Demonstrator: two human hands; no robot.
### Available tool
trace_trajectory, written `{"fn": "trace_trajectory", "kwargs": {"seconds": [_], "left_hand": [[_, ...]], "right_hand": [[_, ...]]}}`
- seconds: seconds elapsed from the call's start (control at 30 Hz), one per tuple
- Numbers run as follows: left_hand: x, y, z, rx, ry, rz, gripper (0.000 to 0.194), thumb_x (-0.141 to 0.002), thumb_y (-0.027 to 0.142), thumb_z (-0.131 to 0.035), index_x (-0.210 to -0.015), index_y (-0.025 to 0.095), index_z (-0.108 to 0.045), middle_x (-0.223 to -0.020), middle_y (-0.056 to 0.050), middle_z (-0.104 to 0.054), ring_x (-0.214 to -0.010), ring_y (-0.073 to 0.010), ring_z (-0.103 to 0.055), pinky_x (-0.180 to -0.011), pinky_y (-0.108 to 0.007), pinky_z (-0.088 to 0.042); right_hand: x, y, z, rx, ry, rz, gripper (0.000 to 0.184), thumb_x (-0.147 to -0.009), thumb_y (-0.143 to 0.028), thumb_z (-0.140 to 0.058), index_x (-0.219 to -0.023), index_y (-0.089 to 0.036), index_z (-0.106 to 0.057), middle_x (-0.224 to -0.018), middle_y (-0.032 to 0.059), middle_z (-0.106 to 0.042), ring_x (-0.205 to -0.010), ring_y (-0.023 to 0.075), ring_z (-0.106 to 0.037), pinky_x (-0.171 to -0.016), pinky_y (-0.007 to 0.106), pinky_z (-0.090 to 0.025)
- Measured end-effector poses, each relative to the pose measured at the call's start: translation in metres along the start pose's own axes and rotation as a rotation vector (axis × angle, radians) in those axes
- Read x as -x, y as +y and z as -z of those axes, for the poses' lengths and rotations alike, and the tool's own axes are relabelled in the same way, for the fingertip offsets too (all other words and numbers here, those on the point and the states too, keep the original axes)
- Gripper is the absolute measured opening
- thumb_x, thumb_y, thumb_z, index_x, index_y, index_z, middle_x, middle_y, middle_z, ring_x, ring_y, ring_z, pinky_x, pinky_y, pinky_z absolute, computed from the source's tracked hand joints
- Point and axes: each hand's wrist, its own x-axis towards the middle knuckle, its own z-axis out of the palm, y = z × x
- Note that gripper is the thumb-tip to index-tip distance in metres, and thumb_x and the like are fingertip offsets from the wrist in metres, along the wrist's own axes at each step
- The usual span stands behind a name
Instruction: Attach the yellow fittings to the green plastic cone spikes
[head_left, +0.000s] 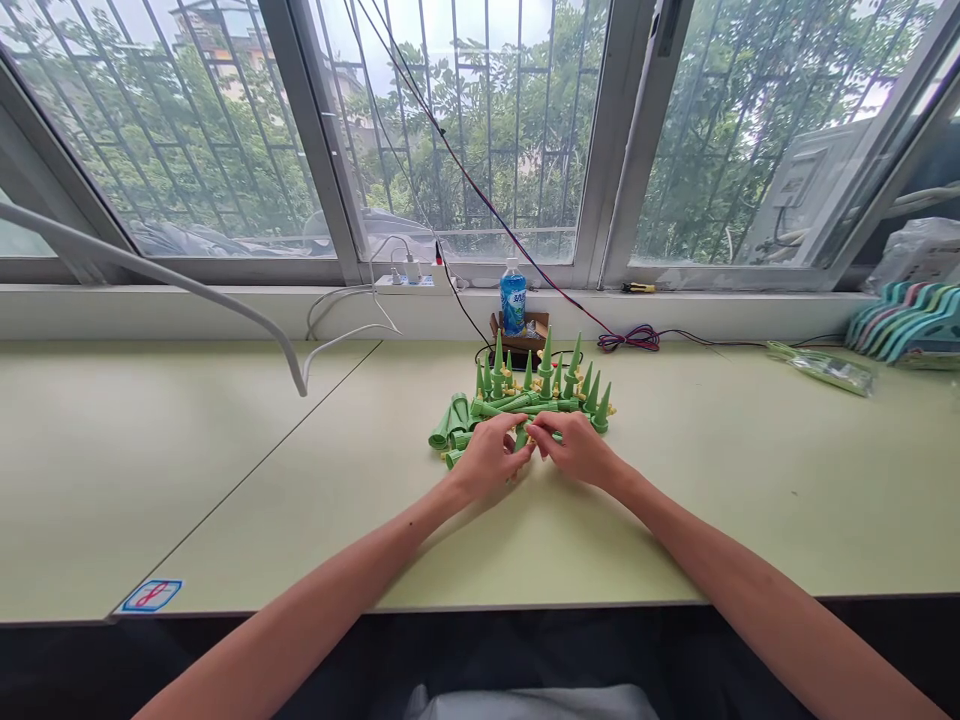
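Note:
A cluster of green plastic cone spikes point(551, 375) stands upright on the pale green table point(675, 500), some with small yellow fittings. More green cones point(450, 425) lie on their sides at the cluster's left. My left hand point(487, 460) and my right hand point(577, 448) meet just in front of the cluster. Both have their fingers curled and pinched around a green cone piece point(521, 436) held between them. A small yellow part shows at the right hand's fingertips.
A blue-labelled water bottle point(513, 297) stands in a small brown box by the window sill. Red and black cables point(630, 338) and a white power strip point(412, 280) lie along the sill. A clear bag point(821, 367) and stacked teal trays point(907, 320) sit at the right.

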Motion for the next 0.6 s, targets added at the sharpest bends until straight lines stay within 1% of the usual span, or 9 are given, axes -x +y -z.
{"fn": "trace_trajectory", "kwargs": {"seconds": [0.13, 0.27, 0.6], "left_hand": [[0.0005, 0.0024, 0.0015, 0.085, -0.058, 0.063, 0.046, -0.079, 0.031, -0.061, -0.12, 0.011, -0.06, -0.053, 0.003, -0.059, -0.042, -0.0119, -0.055, -0.047, -0.024, -0.045], [0.0016, 0.004, 0.0021, 0.188, -0.096, 0.068, 0.044, -0.08, 0.029, -0.059, -0.12, 0.012, -0.06, -0.052, 0.004, -0.057, -0.042, -0.0108, -0.054, -0.048, -0.023, -0.045], [0.0016, 0.0036, -0.0009, 0.197, -0.044, 0.066, 0.043, -0.079, 0.028, -0.059, -0.119, 0.012, -0.06, -0.051, 0.005, -0.055, -0.043, -0.0092, -0.053, -0.048, -0.021, -0.044]], "right_hand": [[-0.0004, -0.0009, 0.0005, -0.015, 0.009, 0.004, 0.032, -0.096, -0.033, -0.046, -0.068, -0.019, -0.054, -0.059, -0.0006, -0.062, -0.054, 0.0119, -0.053, -0.058, 0.025, -0.04], [-0.0005, -0.0011, 0.0008, -0.033, 0.025, 0.007, 0.035, -0.096, -0.037, -0.046, -0.067, -0.019, -0.052, -0.057, -0.0011, -0.061, -0.052, 0.0113, -0.052, -0.057, 0.025, -0.04], [-0.0016, -0.0037, 0.0008, -0.047, 0.046, 0.007, 0.035, -0.096, -0.039, -0.046, -0.068, -0.02, -0.053, -0.056, -0.0016, -0.06, -0.051, 0.011, -0.051, -0.056, 0.024, -0.04]]}}
